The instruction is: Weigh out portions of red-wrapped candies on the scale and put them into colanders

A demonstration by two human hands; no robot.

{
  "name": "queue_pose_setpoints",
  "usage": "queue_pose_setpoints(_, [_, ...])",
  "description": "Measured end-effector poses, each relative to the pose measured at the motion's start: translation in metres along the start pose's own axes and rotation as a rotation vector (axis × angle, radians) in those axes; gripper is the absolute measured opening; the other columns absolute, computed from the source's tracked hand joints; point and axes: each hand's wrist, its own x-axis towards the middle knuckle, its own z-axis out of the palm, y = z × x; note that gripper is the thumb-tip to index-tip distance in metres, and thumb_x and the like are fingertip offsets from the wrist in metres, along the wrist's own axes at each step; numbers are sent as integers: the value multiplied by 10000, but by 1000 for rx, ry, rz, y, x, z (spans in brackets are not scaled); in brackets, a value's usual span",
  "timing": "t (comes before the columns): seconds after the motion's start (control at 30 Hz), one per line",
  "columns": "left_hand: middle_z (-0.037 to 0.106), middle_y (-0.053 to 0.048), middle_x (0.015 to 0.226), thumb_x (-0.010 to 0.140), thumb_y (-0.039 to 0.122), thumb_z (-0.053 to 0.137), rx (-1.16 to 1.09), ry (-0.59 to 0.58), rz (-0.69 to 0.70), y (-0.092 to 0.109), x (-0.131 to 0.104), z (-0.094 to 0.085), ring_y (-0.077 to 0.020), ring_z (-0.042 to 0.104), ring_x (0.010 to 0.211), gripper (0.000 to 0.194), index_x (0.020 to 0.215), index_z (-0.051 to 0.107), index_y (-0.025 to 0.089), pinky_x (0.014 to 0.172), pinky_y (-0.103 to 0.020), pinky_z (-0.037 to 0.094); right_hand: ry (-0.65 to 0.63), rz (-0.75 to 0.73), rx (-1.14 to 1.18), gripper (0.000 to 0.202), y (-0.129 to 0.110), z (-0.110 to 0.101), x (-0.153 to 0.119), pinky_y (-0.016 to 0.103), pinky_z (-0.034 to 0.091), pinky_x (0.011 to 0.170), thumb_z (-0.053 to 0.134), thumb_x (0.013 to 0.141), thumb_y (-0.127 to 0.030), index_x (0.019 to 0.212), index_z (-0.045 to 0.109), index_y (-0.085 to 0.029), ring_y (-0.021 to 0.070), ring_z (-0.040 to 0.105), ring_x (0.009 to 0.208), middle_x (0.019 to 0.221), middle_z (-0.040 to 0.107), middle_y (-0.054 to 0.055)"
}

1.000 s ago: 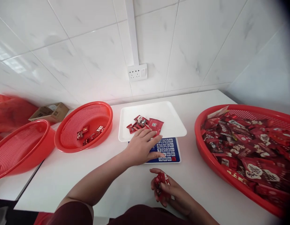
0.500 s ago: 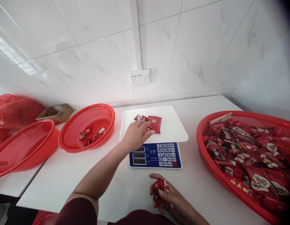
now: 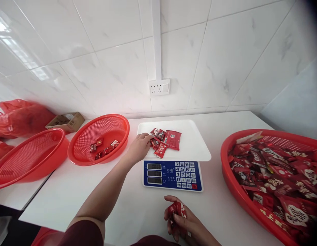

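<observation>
Left hand on the scale tray, right hand full of sweets

My left hand (image 3: 138, 147) lies on the white scale tray (image 3: 194, 150), fingers loosely spread and touching the small pile of red candy packets (image 3: 165, 141), gripping none that I can see. My right hand (image 3: 182, 222) sits near the table edge, curled tight round a few red wrapped candies (image 3: 177, 209). I'd nudge packets one at a time and lift off before trusting the blue scale (image 3: 173, 175) display. I count three red baskets: the nearest left one (image 3: 27, 155) looks empty, the middle basket (image 3: 99, 138) holds roughly five packets, the right basket (image 3: 272, 177) is heaped.
</observation>
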Motion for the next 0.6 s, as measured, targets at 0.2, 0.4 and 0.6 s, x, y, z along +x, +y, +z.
queue_pose_setpoints(0.2, [537, -65, 1270, 793, 41, 387, 51, 9, 64, 3, 4, 2, -225, 453, 1212, 446, 1130, 611, 228, 1011, -397, 408, 40, -13, 3, 550, 0, 1, 0, 194, 414, 480, 740, 719, -402, 1183, 496, -236, 127, 618, 637, 839, 636, 22])
queue_pose_setpoints(0.4, [537, -102, 1274, 831, 93, 395, 64, 43, -5, -9, 1, 4, -247, 456, 1223, 368, 1099, 627, 188, 1021, -417, 394, 39, -9, 1, 550, 2, 0, 2, 198, 410, 486, 750, 706, -409, 1171, 508, -241, 133, 622, 640, 830, 644, 27])
queue_pose_setpoints(0.6, [547, -74, 1285, 886, 145, 339, 25, -18, 17, -5, 0, 2, -208, 492, 1205, 394, 1181, 590, 217, 1002, -363, 423, 37, -6, -5, 546, 2, 0, 2, 203, 409, 502, 740, 716, -406, 1181, 504, -241, 129, 615, 648, 838, 637, 25])
